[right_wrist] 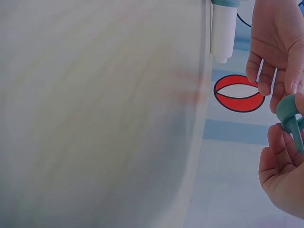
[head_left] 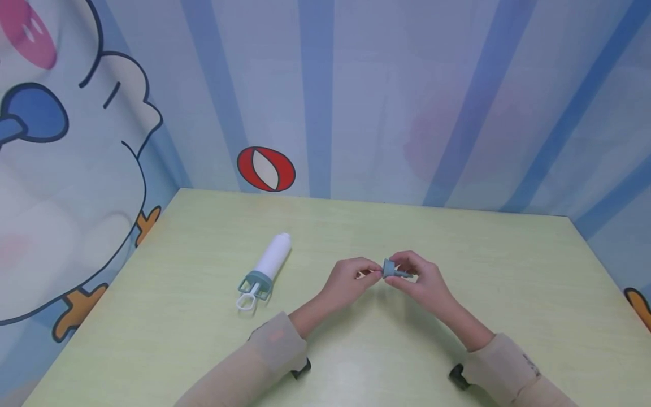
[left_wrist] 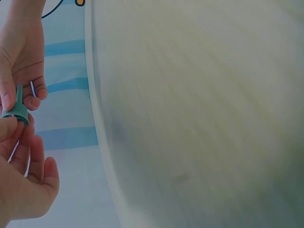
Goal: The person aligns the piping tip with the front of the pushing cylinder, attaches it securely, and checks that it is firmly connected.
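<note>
Both hands meet over the table around a small teal nozzle cap, a wide round base with a thin spout. My left hand has its thumb and fingertips at the base's open end, as the left wrist view also shows. My right hand pinches the base between thumb and fingers, and the spout points back toward its palm. In the right wrist view the rounded cap and its spout show beside the curled right fingers. Part of the cap is hidden behind fingertips.
A white syringe-like tube with a teal collar and a looped plunger handle lies on the pale yellow-green table, left of my hands. A striped blue wall with cartoon pictures borders the table's far and left edges.
</note>
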`<state>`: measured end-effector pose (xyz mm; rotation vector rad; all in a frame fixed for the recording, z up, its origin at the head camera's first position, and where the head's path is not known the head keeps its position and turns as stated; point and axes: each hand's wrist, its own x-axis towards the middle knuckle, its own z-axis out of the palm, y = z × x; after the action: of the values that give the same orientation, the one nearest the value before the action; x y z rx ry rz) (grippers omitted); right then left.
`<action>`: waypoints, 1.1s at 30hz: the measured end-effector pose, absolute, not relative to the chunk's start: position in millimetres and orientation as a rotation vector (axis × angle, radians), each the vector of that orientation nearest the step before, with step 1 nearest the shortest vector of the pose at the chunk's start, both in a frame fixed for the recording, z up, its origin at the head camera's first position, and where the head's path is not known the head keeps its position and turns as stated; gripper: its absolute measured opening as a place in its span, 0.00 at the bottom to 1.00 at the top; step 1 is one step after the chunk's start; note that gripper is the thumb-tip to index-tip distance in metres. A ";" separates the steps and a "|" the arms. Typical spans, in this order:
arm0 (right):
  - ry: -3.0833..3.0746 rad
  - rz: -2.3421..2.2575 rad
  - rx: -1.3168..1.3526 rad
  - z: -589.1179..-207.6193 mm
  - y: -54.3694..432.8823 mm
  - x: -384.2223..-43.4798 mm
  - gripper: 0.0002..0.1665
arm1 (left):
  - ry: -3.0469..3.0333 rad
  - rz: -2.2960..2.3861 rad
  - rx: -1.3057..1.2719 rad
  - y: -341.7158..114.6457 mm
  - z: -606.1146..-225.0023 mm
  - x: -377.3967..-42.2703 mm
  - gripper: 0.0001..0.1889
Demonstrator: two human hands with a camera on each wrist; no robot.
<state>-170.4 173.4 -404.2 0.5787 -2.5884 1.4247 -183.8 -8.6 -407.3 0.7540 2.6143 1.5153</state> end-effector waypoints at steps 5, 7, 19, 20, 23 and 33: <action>-2.580 1.433 0.601 -403.7 171.9 -169.8 0.16 | 2.686 1.452 0.811 -9.0 -407.0 -184.7 0.08; -2.576 1.426 0.618 -402.5 170.9 -168.9 0.16 | 2.706 1.437 0.822 -9.0 -407.2 -185.0 0.08; -2.581 1.310 0.712 -395.8 165.7 -162.4 0.16 | 2.741 1.432 0.837 -10.3 -401.5 -181.9 0.08; -2.581 1.287 0.720 -395.7 165.4 -162.2 0.15 | 2.755 1.421 0.836 -10.6 -400.6 -181.7 0.08; -2.581 1.212 0.744 -395.0 164.5 -161.5 0.15 | 2.795 1.381 0.825 -11.6 -398.5 -181.6 0.07; -2.611 1.127 0.840 -389.2 161.7 -158.8 0.14 | 2.867 1.217 0.819 -14.5 -396.3 -185.0 0.07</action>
<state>-158.8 161.7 -389.2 0.8399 -2.6111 1.1267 -185.0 -14.5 -396.3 0.8191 2.8674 1.2171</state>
